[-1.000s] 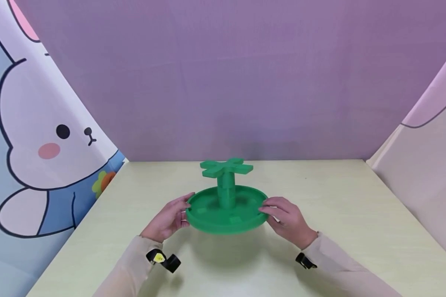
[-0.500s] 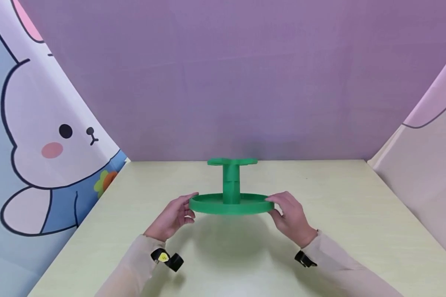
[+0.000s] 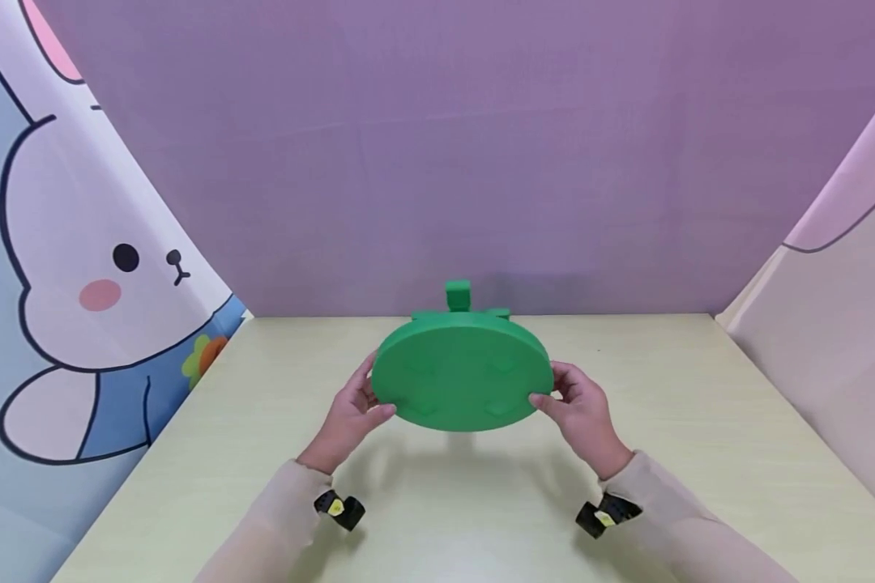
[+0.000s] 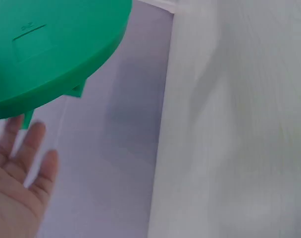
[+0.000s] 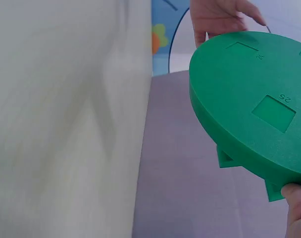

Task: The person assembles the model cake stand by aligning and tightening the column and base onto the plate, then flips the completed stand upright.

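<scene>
I see a green stand (image 3: 461, 374) held up in the middle of the head view, tipped so that the flat underside of its round base faces me. A bit of its post and cross-shaped top pokes out above the upper rim, against the purple backdrop (image 3: 481, 146). It hangs clear of the pale table (image 3: 663, 389), with its shadow on the tabletop below.

My left hand (image 3: 350, 417) grips the base's left rim, thumb on the near face and fingers curled behind. My right hand (image 3: 582, 409) pinches the right rim the same way. From the right wrist, at the lower right of the frame, a fingertip of that hand presses the rim (image 5: 296, 196), and the other hand shows at the top of the frame on the far edge.

On writing: in the right wrist view the underside carries shallow square recesses, and beside one of them I read the raised number "25". A second small mark sits by another recess, too small to make out. In the left wrist view a recess at the upper left has a mark above it that I cannot read.

Around it: a cartoon rabbit curtain (image 3: 95, 267) fills the left of the head view, a pale curtain (image 3: 846, 308) the right. Black wrist bands with yellow tags sit on both sleeves near the bottom. The base hides most of the post from the head camera.
</scene>
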Demonstrator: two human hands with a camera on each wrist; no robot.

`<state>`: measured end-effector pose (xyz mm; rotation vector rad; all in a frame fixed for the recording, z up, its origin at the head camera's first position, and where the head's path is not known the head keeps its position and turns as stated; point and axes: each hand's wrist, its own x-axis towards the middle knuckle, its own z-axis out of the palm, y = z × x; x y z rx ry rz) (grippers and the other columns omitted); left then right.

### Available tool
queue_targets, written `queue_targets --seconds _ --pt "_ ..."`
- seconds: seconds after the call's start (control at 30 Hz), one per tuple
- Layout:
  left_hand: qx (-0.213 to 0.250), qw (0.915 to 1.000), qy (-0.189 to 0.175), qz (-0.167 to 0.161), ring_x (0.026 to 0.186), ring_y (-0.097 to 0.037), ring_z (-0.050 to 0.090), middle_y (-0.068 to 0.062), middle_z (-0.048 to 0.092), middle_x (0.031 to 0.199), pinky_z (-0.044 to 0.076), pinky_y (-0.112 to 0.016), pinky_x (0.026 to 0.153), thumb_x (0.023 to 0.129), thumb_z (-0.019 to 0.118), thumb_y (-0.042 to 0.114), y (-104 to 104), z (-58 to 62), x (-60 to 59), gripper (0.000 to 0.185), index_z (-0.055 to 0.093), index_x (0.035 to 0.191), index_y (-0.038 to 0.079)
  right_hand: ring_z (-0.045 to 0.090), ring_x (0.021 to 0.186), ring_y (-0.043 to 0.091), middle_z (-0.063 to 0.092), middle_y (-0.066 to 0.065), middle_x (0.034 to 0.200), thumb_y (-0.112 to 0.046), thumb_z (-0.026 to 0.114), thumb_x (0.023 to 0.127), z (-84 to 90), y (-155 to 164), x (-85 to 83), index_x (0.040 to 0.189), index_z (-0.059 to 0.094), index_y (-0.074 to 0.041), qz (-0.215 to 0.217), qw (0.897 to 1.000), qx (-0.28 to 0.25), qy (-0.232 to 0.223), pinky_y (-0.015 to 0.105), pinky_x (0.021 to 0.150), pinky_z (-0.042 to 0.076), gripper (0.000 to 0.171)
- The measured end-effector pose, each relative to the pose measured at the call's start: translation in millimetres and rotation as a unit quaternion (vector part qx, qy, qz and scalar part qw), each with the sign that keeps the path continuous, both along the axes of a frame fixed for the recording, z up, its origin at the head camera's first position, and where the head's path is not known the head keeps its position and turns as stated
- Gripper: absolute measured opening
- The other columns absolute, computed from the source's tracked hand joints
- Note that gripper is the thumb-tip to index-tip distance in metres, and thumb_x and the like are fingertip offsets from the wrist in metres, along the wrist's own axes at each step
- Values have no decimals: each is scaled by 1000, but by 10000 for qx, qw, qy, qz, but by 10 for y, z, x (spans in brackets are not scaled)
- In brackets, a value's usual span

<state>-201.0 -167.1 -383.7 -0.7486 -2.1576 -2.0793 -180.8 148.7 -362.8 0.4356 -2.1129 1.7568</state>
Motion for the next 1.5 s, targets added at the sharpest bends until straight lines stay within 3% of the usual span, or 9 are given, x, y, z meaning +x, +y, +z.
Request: queue_targets --seconds 0.17,0.37,0.6,0.73,0.83,0.93,1.07,1.17,1.5 --pt "92 9998 -75 186 96 -1 64 0 71 110 51 -19 88 86 69 -1 29 23 18 99 -3 154 -2 57 81 7 63 -11 89 11 65 84 -1 8 -1 115 53 16 152 9972 -247 -686 17 69 51 34" --pt "-530 9965 243 603 92 1 62 -36 59 118 46 -15 89 87 63 -10 49 36 43 85 8 152 -9 54 79 10 60 -5 88 10 63 86 -18 15 -17 119 51 17 317 9932 -436 -1032 18 67 50 35" --pt "-377 9955 791 361 89 -5 65 -35 63 109 51 -18 80 89 64 -6 26 1 24 78 15 149 -13 56 83 6 61 -1 93 9 64 87 -7 8 -37 125 51 17 322 9956 -131 -866 17 69 51 41" --pt "-189 9968 737 249 88 -8 66 0 71 104 52 -18 77 90 64 -5 15 -23 5 78 14 149 -13 60 88 3 64 22 107 7 62 90 1 23 -45 136 44 15 540 9952 2 -813 17 72 54 50" --pt "-104 9975 657 238 89 -5 66 14 69 104 52 -18 77 88 62 -9 18 -23 -10 77 15 149 -12 62 92 1 57 35 121 8 59 91 -10 41 -57 144 34 12 818 9938 97 -747 19 75 55 59" --pt "-76 9985 482 263 91 -3 65 -11 70 110 52 -18 79 86 60 -13 23 -8 -26 78 15 150 -11 62 94 0 52 36 123 9 57 92 -36 57 -81 149 23 8 1126 9921 151 -532 21 76 56 67" --pt "-85 9995 160 265 93 -2 66 -42 56 116 53 -19 81 86 59 -13 32 16 -52 78 15 151 -9 63 94 3 54 20 115 9 57 93 -57 73 -116 153 13 4 1418 9890 130 -393 24 75 57 75" --pt "-94 9997 0 234 93 -2 66 -43 54 119 53 -20 82 88 59 -12 34 25 -83 78 15 152 -6 64 95 4 53 17 115 7 57 93 -57 83 -144 154 10 3 1554 9865 46 -520 25 74 57 77" --pt "-171 9987 -422 241 92 -5 66 -35 60 117 54 -21 82 92 60 -5 36 73 -219 75 19 154 0 66 94 5 43 35 127 6 57 93 -60 102 -297 155 4 -2 1772 9782 -133 -1074 28 72 58 82"
